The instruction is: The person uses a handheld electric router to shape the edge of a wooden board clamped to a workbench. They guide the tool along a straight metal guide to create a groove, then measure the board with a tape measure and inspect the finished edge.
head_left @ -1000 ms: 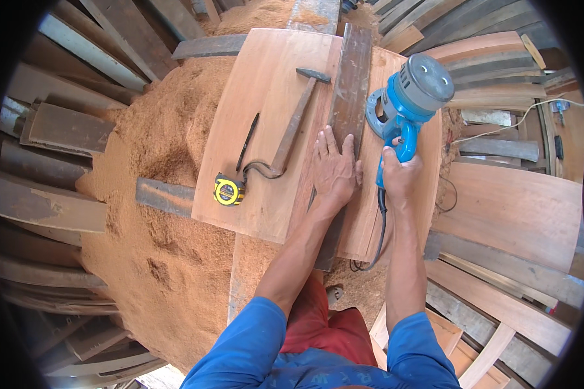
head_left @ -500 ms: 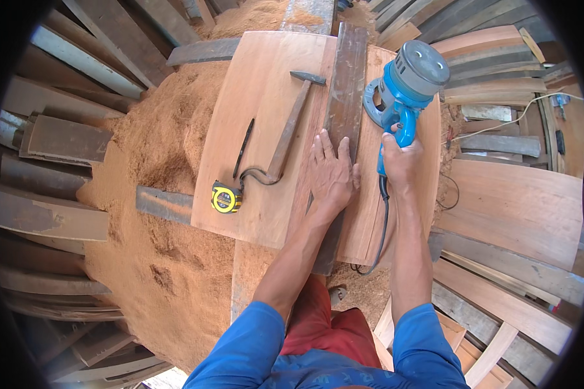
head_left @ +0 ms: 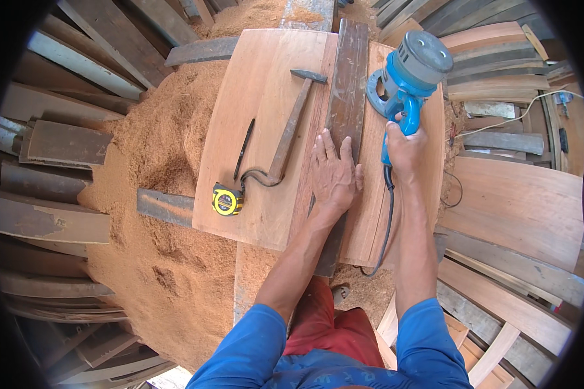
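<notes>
My right hand (head_left: 407, 150) is wrapped round the blue handle of a router (head_left: 414, 72), which has a grey motor housing and a ring-shaped base. The router stands on the right part of a light wooden panel (head_left: 233, 97), close to a dark straight board (head_left: 347, 78) lying across it. Flat on that board, fingers stretched out, rests my left hand (head_left: 334, 170). To its left on the panel lie a hammer (head_left: 291, 129), a thin black pencil-like stick (head_left: 244, 148) and a yellow and black tape measure (head_left: 226, 200). The router's bit is hidden.
Sawdust (head_left: 169, 142) is heaped left of the panel. Stacked planks (head_left: 65, 142) line the left side, and more boards (head_left: 519, 201) lie at right. The router's black cord (head_left: 388, 220) trails toward me past the panel's near edge.
The router has shifted slightly away from me along the dark board, with my right hand on it. My left hand keeps its place.
</notes>
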